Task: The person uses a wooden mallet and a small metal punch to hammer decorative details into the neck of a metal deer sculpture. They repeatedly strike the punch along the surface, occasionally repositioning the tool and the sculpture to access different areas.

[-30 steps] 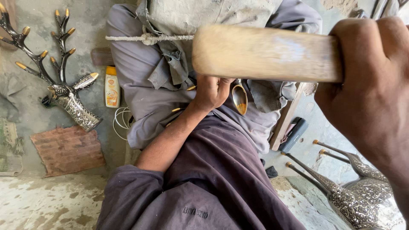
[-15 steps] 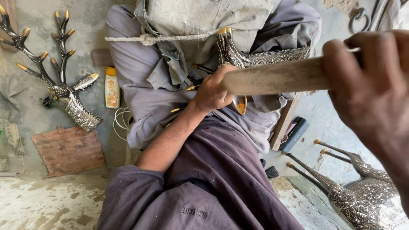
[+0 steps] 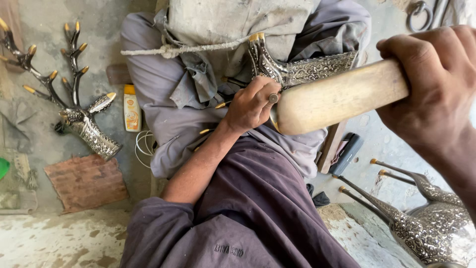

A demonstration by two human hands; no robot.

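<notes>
Centre frame: small punch (image 3: 272, 98) pinched by left hand (image 3: 250, 106) against engraved metal figure (image 3: 297, 69); wooden mallet (image 3: 337, 97) clenched in right hand (image 3: 436, 84). Risk: glancing blow bruising fingers, marring engraving.

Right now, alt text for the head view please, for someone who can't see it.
Looking down at a seated person's lap: the right hand grips a wooden mallet over the left hand, which holds a small tool against an embossed metal piece on cloth. A metal deer head lies on the floor at left, and another ornate metal figure at lower right.
</notes>
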